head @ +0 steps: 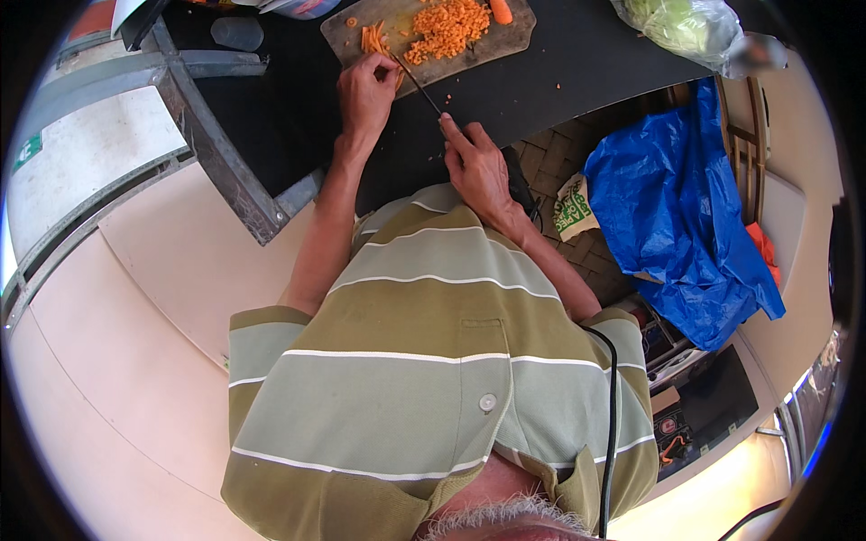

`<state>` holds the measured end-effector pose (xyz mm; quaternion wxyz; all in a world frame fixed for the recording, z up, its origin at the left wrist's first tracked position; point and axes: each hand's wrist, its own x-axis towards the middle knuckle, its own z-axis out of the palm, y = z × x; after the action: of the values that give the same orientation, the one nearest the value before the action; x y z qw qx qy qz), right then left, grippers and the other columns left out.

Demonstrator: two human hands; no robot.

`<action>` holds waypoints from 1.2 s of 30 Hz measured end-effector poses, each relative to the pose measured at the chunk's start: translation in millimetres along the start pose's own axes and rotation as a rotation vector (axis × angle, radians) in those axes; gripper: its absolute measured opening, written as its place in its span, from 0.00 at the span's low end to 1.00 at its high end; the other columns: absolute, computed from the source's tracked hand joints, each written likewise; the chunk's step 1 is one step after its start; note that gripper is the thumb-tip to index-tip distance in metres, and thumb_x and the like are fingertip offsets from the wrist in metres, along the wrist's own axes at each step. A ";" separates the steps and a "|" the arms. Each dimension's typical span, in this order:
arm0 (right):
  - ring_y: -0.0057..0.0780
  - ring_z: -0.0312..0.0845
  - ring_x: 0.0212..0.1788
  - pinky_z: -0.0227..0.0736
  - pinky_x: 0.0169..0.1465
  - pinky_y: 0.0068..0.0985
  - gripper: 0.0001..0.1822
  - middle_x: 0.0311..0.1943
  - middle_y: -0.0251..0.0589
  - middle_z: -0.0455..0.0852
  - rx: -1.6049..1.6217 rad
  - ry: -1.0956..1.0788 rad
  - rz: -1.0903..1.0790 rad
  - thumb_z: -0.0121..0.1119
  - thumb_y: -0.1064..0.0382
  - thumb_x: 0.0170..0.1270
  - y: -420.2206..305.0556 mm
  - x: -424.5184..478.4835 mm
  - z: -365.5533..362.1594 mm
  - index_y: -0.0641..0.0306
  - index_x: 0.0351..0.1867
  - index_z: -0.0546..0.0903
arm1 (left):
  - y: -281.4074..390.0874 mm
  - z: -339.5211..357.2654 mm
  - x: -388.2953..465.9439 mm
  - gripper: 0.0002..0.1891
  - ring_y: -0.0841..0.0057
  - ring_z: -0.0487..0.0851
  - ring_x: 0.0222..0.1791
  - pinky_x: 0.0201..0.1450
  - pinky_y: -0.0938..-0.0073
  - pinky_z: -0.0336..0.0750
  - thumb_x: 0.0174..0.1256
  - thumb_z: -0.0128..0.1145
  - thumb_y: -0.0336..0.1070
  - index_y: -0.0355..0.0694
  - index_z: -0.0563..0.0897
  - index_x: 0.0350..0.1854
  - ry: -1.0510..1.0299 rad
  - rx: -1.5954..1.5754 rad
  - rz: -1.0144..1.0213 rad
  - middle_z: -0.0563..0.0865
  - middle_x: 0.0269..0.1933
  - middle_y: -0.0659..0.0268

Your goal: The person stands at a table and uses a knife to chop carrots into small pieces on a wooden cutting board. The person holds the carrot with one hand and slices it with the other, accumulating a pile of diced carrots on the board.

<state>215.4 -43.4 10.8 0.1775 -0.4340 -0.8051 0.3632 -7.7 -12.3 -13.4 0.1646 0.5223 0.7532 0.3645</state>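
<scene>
On a worn cutting board (514, 42) lies a pile of diced carrot (450, 27), with a larger carrot piece (500, 11) to its right. My left hand (369, 84) rests with bent fingers on thin carrot strips (373, 38) at the board's left part. My right hand (477, 159) grips the handle of a knife (421, 86), its narrow blade reaching up and left to the strips beside my left fingertips. The fingers partly hide the strips and the blade's tip.
Carrot bits are scattered on the black tabletop (568, 54). A plastic-wrapped green vegetable (676, 27) lies at the right, and a clear plastic container (237, 33) at the left. A metal frame (216, 142) stands left of my arm. A blue plastic sheet (670, 196) hangs at the right.
</scene>
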 end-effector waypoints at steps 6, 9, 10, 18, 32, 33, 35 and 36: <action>0.49 0.80 0.40 0.76 0.43 0.43 0.29 0.39 0.49 0.77 -0.065 0.028 -0.023 0.62 0.71 0.62 1.3 0.9 6.0 0.61 0.68 0.79 | -1.0 0.4 -1.0 0.03 0.69 0.92 0.32 0.36 0.71 0.81 0.62 0.68 0.26 0.34 0.87 0.34 0.000 0.014 0.007 0.91 0.33 0.59; 0.49 0.80 0.38 0.76 0.42 0.44 0.28 0.38 0.49 0.76 -0.068 0.039 -0.030 0.62 0.71 0.63 0.4 7.4 6.5 0.61 0.67 0.80 | -0.4 1.2 -1.7 0.03 0.68 0.91 0.32 0.36 0.71 0.81 0.62 0.68 0.26 0.34 0.87 0.35 0.001 0.001 0.005 0.91 0.33 0.59; 0.49 0.80 0.41 0.76 0.44 0.44 0.28 0.39 0.49 0.77 -0.072 0.003 -0.017 0.62 0.71 0.63 2.1 9.9 7.7 0.61 0.67 0.79 | 0.6 1.5 -2.0 0.03 0.68 0.91 0.32 0.36 0.71 0.81 0.62 0.68 0.26 0.34 0.87 0.35 -0.005 0.005 -0.007 0.91 0.33 0.60; 0.52 0.80 0.36 0.76 0.40 0.45 0.26 0.36 0.50 0.77 0.037 0.073 -0.040 0.61 0.72 0.65 11.6 22.3 15.1 0.61 0.66 0.80 | 2.9 0.0 -5.7 0.03 0.67 0.90 0.34 0.39 0.71 0.82 0.61 0.69 0.24 0.32 0.87 0.36 0.016 -0.065 -0.005 0.90 0.38 0.58; 0.51 0.80 0.39 0.78 0.43 0.45 0.29 0.39 0.50 0.77 0.014 -0.002 -0.021 0.62 0.72 0.61 4.0 2.1 -1.4 0.63 0.67 0.79 | -1.1 0.6 -4.9 0.04 0.68 0.92 0.34 0.38 0.71 0.83 0.62 0.68 0.26 0.33 0.88 0.37 0.015 0.014 -0.033 0.92 0.35 0.58; 0.51 0.80 0.40 0.78 0.43 0.45 0.29 0.39 0.50 0.77 0.003 -0.002 -0.025 0.62 0.72 0.61 4.0 1.8 -0.9 0.63 0.67 0.79 | -0.6 0.0 -4.8 0.03 0.68 0.92 0.34 0.38 0.71 0.83 0.62 0.68 0.26 0.33 0.88 0.37 0.013 0.016 -0.035 0.92 0.35 0.58; 0.50 0.80 0.40 0.78 0.44 0.44 0.29 0.39 0.50 0.77 -0.019 -0.006 -0.035 0.63 0.72 0.61 4.3 1.7 0.0 0.63 0.67 0.79 | 0.4 -1.1 -4.8 0.03 0.68 0.92 0.34 0.38 0.71 0.83 0.62 0.68 0.26 0.33 0.88 0.36 0.010 0.018 -0.043 0.92 0.33 0.58; 0.50 0.80 0.41 0.78 0.44 0.44 0.29 0.39 0.50 0.77 -0.022 -0.015 -0.031 0.63 0.72 0.61 4.0 2.8 0.0 0.63 0.67 0.78 | 1.0 -1.5 -4.4 0.03 0.69 0.92 0.34 0.38 0.71 0.83 0.62 0.68 0.26 0.34 0.88 0.36 0.002 0.021 -0.054 0.92 0.33 0.58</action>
<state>216.1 -39.6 7.7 0.1720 -0.4209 -0.8170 0.3547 -6.2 -16.7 -12.3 0.1682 0.5030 0.7709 0.3527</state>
